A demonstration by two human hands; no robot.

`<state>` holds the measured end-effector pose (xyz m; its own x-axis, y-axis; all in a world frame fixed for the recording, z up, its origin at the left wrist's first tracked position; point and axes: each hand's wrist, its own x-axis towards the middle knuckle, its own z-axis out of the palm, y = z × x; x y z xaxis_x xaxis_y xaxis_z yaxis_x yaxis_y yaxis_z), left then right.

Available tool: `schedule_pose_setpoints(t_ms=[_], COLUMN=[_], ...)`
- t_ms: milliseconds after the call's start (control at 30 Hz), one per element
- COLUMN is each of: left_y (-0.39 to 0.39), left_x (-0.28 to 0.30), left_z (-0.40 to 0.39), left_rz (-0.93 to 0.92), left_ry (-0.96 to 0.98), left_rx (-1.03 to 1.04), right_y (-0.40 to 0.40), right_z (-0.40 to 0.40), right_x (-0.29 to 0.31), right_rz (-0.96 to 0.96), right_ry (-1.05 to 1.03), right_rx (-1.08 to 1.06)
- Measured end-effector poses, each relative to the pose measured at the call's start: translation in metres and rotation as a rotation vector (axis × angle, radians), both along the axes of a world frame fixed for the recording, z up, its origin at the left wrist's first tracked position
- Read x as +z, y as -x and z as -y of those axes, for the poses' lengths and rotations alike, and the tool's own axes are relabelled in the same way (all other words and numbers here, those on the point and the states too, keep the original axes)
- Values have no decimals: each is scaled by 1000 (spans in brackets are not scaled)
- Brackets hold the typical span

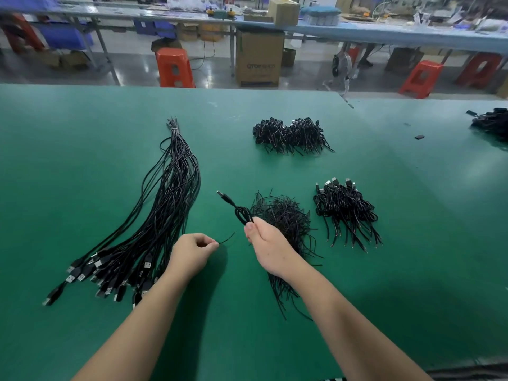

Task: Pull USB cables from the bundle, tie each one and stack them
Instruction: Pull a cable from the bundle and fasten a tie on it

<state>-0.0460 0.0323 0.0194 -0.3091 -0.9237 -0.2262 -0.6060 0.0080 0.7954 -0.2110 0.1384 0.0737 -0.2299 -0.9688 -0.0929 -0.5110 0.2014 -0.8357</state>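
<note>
Both hands work above a green mat (82, 160), held apart from each other. Right hand (268, 247), fingers curled shut, grips a folded black cable (242, 213) whose loops rise from the fist and whose plug (221, 194) juts up and to the left; how many folds the palm covers cannot be told. Left hand (192, 251) pinches a thin black tie (226, 238) between thumb and forefinger, the free end pointing toward the right hand without touching it. Left of the hands lies the bundle (170, 204), a long sheaf of smooth black cables bound near its far tip by a pale band (174, 129) and fanning toward the viewer into flat metal-faced plugs, several hidden under the left forearm. Under and behind the right hand sits a loose heap of ties (286, 218), wiry and tangled, partly covered by the wrist. Just right of it rests a stack (345, 209) of coiled cables, plugs at the far side and bare tails spread near. A second, denser pile (290, 134) lies farther back. Another dark pile (492, 122) is cut off by the right edge. Beyond the mat, red stools (174, 67) and a box (259, 59) appear blurred.
</note>
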Motion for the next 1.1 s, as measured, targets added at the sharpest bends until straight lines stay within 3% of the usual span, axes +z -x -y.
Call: schedule_pose_setpoints(t_ms=[300, 533, 900, 967, 1033, 1100], left_y=[10, 11, 13, 11, 8, 6], left_x=[41, 53, 45, 43, 41, 40], left_z=[-29, -40, -44, -47, -47, -45], left_rz=[-277, -216, -231, -146, -6, 40], left_ry=[273, 412, 390, 576, 931, 1164], left_rx=[13, -48, -64, -102, -187, -252], right_y=[-14, -15, -17, -17, -16, -14], right_z=[3, 5, 8, 8, 7, 7], right_x=[-6, -12, -13, -11, -9, -6], right_rz=[209, 215, 205, 243, 300, 365], right_ry=[-57, -58, 35, 25, 9, -10], right_rx=[54, 21, -60, -79, -101, -104])
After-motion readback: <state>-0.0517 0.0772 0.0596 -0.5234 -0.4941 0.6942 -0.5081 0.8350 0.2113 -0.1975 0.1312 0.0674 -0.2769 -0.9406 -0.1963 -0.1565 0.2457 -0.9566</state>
